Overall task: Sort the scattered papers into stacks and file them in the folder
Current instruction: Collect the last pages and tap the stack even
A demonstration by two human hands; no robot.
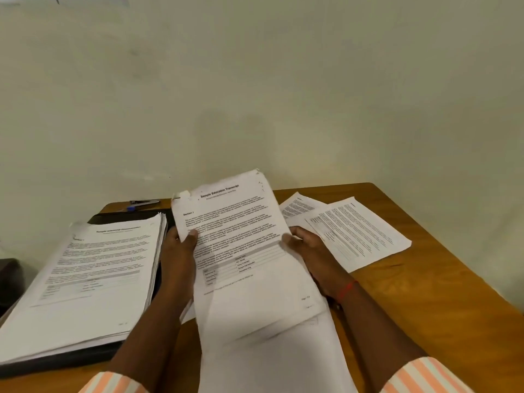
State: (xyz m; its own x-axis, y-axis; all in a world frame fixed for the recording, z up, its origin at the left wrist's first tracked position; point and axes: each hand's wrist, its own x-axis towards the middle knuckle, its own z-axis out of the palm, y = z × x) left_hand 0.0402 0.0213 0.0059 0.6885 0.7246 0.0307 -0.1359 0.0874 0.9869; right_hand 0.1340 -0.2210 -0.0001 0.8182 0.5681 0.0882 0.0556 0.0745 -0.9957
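Observation:
I hold a bundle of printed papers [241, 236] up over the middle of the table, its top sheet headed "Sample Education Transcript". My left hand [180, 248] grips its left edge, thumb on the front. My right hand [306, 245] grips its right edge. A thick stack of papers [93, 273] lies on an open black folder [56, 361] at the left. Two loose printed sheets [360, 231] lie flat on the table behind my right hand.
The wooden table [425, 293] meets a pale wall at the back, and its right edge runs diagonally. A stapler and a blue-capped pen [141, 204] lie at the back, behind the folder. A dark object [8, 276] sits at the far left.

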